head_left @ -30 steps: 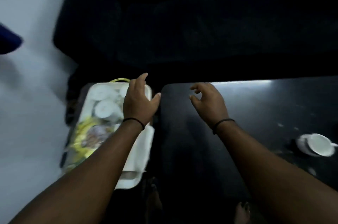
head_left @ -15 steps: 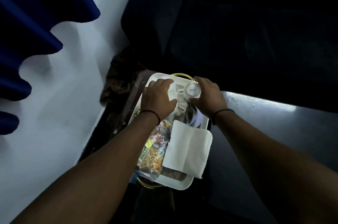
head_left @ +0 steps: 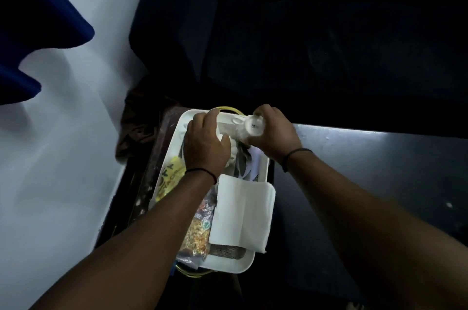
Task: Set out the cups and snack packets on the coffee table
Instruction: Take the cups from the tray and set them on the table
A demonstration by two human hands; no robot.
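A white tray sits to the left of the dark coffee table. My right hand grips a white cup, tipped so its base faces me, over the tray's far end. My left hand rests on more white crockery in the tray, fingers curled over it; what it grips is hidden. A yellow snack packet and a clear packet of mixed snack lie along the tray's left side, partly under my left forearm.
A folded white napkin lies on the tray's near right part. A dark sofa stands beyond the table. A white wall and a blue curtain are on the left.
Both hands moved from above the table edge onto the tray. My right hand took hold of a white cup and has lifted it slightly. The view swung left.
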